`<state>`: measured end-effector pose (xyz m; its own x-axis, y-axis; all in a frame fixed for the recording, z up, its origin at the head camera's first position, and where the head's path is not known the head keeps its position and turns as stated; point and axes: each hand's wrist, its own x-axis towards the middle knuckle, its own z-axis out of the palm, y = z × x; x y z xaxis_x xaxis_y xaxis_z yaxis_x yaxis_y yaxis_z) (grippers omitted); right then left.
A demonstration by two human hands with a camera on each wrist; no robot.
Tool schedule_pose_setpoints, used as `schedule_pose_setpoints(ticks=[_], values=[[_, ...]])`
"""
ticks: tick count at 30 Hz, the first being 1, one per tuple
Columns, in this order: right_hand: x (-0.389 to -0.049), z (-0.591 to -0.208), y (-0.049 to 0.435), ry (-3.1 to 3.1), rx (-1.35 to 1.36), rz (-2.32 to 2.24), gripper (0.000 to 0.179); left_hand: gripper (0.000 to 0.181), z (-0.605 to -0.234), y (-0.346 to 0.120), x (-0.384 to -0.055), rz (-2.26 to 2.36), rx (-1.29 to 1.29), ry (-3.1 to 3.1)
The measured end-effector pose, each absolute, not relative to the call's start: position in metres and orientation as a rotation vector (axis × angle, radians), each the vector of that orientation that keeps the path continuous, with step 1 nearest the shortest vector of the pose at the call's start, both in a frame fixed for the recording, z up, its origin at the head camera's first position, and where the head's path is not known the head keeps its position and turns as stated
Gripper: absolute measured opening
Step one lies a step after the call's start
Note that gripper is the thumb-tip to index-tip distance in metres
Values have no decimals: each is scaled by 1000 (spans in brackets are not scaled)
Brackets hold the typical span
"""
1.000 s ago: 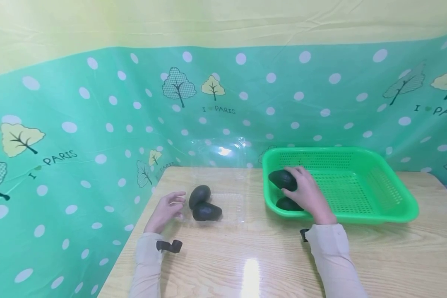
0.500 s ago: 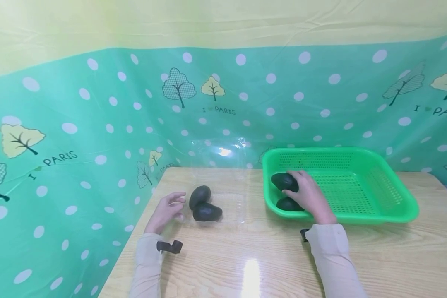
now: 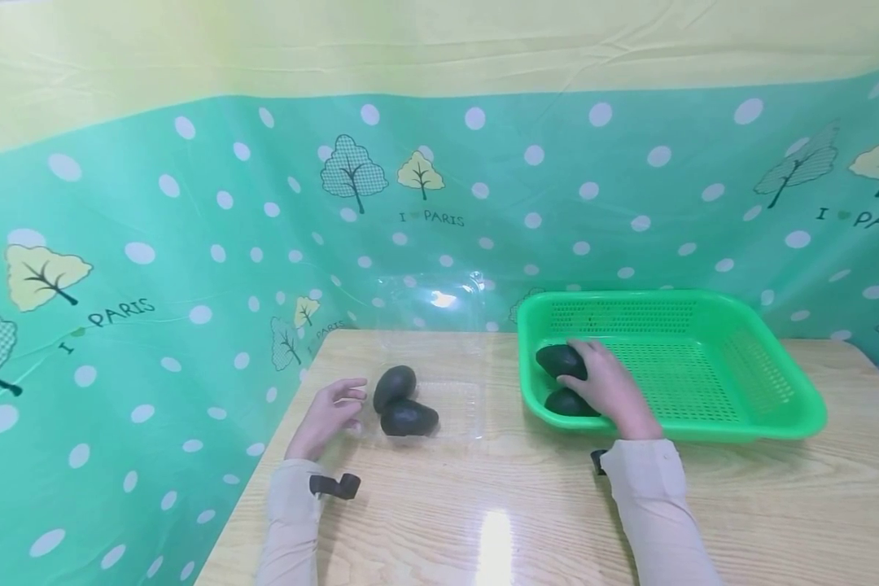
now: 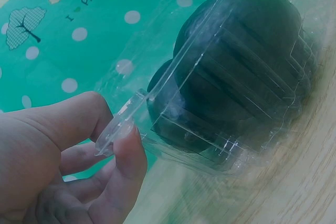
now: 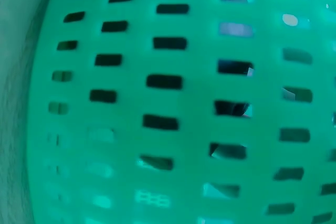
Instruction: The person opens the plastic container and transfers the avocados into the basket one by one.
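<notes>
My left hand [image 3: 328,417] pinches the edge of a clear plastic clamshell box [image 3: 454,411] between thumb and finger, plainest in the left wrist view. Two dark avocados lie against each other in the box, one behind [image 3: 394,388] and one in front [image 3: 409,418]. Inside the left end of the green basket [image 3: 784,419], my right hand [image 3: 610,387] grips a dark avocado [image 3: 561,361] from its right side. Another avocado [image 3: 567,403] lies just below it, partly covered by that hand. In the right wrist view, the slotted basket wall [image 5: 197,98] hides the hand.
The box's clear lid [image 3: 428,313] stands raised at the back, close to the green dotted curtain [image 3: 264,236]. Both containers sit on a light wood table [image 3: 425,521]. The basket's side wall rises around the right hand.
My right hand has lowered the avocado slightly and shifted it a little to the right in the basket. The left hand and the box have stayed in place.
</notes>
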<state>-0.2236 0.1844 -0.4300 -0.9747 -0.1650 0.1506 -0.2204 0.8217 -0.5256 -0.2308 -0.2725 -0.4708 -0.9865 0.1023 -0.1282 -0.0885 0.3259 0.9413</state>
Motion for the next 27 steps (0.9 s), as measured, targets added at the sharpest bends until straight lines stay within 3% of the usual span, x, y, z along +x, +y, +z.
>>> schedule_pose_setpoints(ticks=[9,27], values=[[-226,-431,183,-2873,338,855,32,56,-470,-272,-231,1748,5,2405],[-224,-424,179,-2908,308,839,43,55,-468,-272,-230,1750,26,2395]])
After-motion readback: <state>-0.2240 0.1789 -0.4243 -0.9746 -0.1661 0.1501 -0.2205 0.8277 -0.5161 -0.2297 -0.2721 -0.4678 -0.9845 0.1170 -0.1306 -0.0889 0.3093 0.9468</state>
